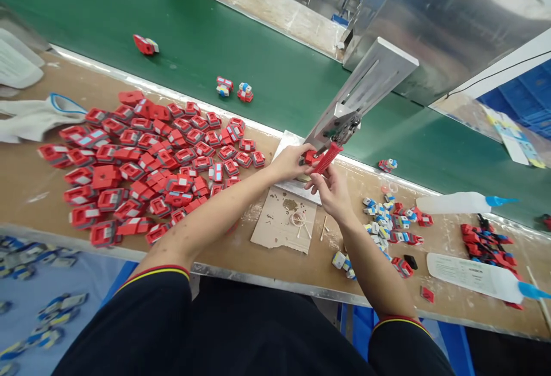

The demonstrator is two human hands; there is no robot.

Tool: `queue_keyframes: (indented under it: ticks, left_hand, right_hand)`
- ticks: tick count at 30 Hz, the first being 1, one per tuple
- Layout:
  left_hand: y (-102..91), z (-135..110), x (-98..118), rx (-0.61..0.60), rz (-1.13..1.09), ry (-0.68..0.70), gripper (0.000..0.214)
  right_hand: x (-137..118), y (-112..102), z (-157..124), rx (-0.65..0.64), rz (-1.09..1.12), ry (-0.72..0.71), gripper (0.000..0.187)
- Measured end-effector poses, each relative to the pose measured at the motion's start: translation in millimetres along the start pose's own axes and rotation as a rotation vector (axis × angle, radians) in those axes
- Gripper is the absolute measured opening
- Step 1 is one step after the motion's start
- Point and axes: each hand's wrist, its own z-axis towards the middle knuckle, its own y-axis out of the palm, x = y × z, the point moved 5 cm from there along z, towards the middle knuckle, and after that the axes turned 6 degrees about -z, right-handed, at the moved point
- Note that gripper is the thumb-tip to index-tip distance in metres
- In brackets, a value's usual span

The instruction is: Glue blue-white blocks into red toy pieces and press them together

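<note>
Green conveyor belt [181,31] runs right across the back of the scene, a few red, white and blue assemblies [224,86] dotted along it, and on the near side of it sits the brown workbench [232,261]. Centre stage, the metal fixture [361,89] leans up over its flat base plate [297,190], and both bare hands are right there at its foot. Left hand [289,163] reaches in from the side, thumb and fingers together on a small red piece [309,157], pinching it low against the fixture, just above the base plate. Right hand [333,192] is tight alongside, fingers curled at the lower end of the red ribbed handle [329,157]; the fingertips overlap there, so I cannot tell whether they are clamped around it or merely touching.

Just below the fixture lies a torn sheet of cardboard [275,229] with a pale loop [297,218] on top, cotton swabs [322,228] close beside it. Out to the left, what a spread: a big heap of red and grey parts [148,163], with a white glove [43,120] beyond its far edge. Over on the right, a cluster of blue and white parts [379,215] sits near the forearm, then two bottles [451,202] with blue nozzles, both lying on their sides, and a red and black bunch of pieces [482,247] between them.
</note>
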Motion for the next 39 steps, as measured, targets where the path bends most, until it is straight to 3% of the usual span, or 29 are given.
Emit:
queue_keyframes:
  ticks: [5,11,14,18,22,27,32,36,39]
  left_hand:
    - [-0.4,-0.2,-0.2,0.008,-0.028,0.009,0.038]
    - [2.6,-0.8,4.5,0.033,-0.076,-0.033,0.041]
    - [3.7,-0.2,7.6,0.075,-0.114,-0.038,0.04]
    - [3.6,2.4,12.0,0.091,-0.097,-0.013,0.037]
    - [-0.6,5.7,15.0,0.094,-0.06,0.005,0.04]
    - [-8.4,8.6,21.4,0.005,0.007,0.001,0.037]
    - [-38.9,-0.2,28.9,-0.042,0.082,-0.034,0.042]
    - [-63.8,-30.3,33.8,-0.091,-0.162,-0.067,0.056]
    - [-64.1,-58.3,43.6,-0.138,-0.412,-0.026,0.053]
  right_hand:
    - [-25.1,-7.1,-17.2,-0.017,0.065,0.0,0.048]
    - [-83.6,-26.3,-44.4,-0.045,0.222,0.016,0.057]
    - [-113.5,-38.2,-43.6,-0.07,0.133,-0.043,0.055]
    - [-139.9,-54.8,-27.4,-0.106,-0.116,-0.198,0.069]
    - [-140.0,-69.8,3.5,0.008,-0.159,-0.272,0.073]
    - [-132.4,-78.6,41.6,0.153,0.123,-0.187,0.061]
    - [-140.7,-82.7,58.8,0.161,0.175,-0.143,0.057]
    - [-136.0,-82.4,60.5,0.146,0.209,-0.145,0.057]
    - [-128.5,-81.3,61.5,0.135,0.21,-0.19,0.059]
